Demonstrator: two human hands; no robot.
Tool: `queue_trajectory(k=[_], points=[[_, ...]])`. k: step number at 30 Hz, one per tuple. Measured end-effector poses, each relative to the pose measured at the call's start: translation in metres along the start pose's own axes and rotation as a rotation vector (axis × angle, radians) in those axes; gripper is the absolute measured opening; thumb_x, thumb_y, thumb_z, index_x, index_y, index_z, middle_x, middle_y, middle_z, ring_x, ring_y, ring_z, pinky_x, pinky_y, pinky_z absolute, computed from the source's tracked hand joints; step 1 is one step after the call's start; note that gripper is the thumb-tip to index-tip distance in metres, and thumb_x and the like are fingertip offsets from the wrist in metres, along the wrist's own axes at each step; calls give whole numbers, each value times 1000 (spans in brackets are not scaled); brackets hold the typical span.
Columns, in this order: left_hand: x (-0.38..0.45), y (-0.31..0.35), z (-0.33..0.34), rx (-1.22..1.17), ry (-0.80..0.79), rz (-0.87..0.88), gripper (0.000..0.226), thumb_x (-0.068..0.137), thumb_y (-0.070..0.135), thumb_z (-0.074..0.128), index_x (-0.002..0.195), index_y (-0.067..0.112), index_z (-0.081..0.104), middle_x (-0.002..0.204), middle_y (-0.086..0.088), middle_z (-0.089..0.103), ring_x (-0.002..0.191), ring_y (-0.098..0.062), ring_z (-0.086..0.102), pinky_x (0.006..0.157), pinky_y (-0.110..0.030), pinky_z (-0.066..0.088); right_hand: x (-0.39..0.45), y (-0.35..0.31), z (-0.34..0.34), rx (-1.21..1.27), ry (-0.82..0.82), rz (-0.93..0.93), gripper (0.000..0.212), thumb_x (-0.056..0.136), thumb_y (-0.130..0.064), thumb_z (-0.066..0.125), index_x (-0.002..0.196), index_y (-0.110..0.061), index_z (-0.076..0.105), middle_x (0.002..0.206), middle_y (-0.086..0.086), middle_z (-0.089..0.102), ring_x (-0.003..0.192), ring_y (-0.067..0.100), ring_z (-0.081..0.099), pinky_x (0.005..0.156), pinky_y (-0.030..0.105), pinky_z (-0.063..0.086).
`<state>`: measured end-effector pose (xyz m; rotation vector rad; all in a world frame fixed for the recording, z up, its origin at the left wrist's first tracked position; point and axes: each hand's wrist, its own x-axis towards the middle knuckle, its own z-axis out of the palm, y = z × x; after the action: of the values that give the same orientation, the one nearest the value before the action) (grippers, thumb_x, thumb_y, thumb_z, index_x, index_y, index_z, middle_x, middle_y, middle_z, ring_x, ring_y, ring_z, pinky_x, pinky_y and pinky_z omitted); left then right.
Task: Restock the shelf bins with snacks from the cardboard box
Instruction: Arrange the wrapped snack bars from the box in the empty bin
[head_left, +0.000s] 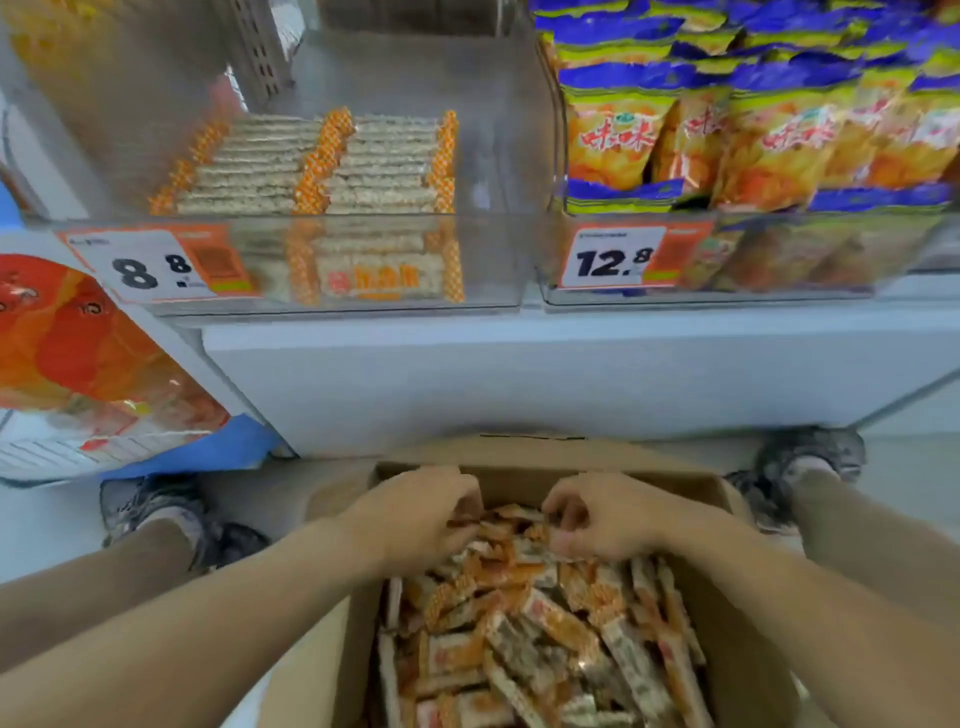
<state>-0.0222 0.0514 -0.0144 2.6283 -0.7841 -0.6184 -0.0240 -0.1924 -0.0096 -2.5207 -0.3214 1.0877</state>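
I see both hands down in the cardboard box (519, 467) at the near edge, which sits on the floor against the shelf (519, 364). My left hand (423, 512) curls its fingers around snack bars (545, 623) at the far end of the heap; my right hand (597, 519) pinches bars just beside it. The bars in the box are too many to count. Two clear bins stand on the shelf: the left bin (322, 260) holds two rows of the same bars, the right bin (779, 260) is full of chip bags (753, 130). Two price tags, 8.8 (150, 267) and 12.8 (613, 257), and two shoes (156, 512) on the floor
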Motion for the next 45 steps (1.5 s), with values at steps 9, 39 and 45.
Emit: queue_trajectory(k=[9, 39, 45], points=[[20, -14, 117, -97, -216, -301, 73, 90, 42, 66, 153, 31, 29, 158, -2, 26, 146, -29, 26, 119, -40, 31, 26, 61, 72, 77, -63, 145, 75, 89, -41, 73, 152, -29, 34, 151, 10, 38, 137, 31, 41, 102, 32, 41], [-9, -25, 125, -193, 49, -268, 18, 97, 23, 59, 113, 22, 69, 92, 11, 68, 70, -4, 62, 65, -20, 51, 71, 47, 109, 21, 1, 155, 39, 100, -26, 59, 138, -26, 53, 143, 10, 40, 118, 31, 57, 98, 34, 46], [-11, -3, 106, -390, 201, -283, 15, 103, 27, 53, 112, 29, 64, 92, 13, 71, 80, -4, 67, 75, -24, 57, 58, 40, 90, 120, 168, 81, 48, 104, -48, 44, 132, -10, 57, 112, 14, 69, 79, 20, 62, 60, 27, 37]])
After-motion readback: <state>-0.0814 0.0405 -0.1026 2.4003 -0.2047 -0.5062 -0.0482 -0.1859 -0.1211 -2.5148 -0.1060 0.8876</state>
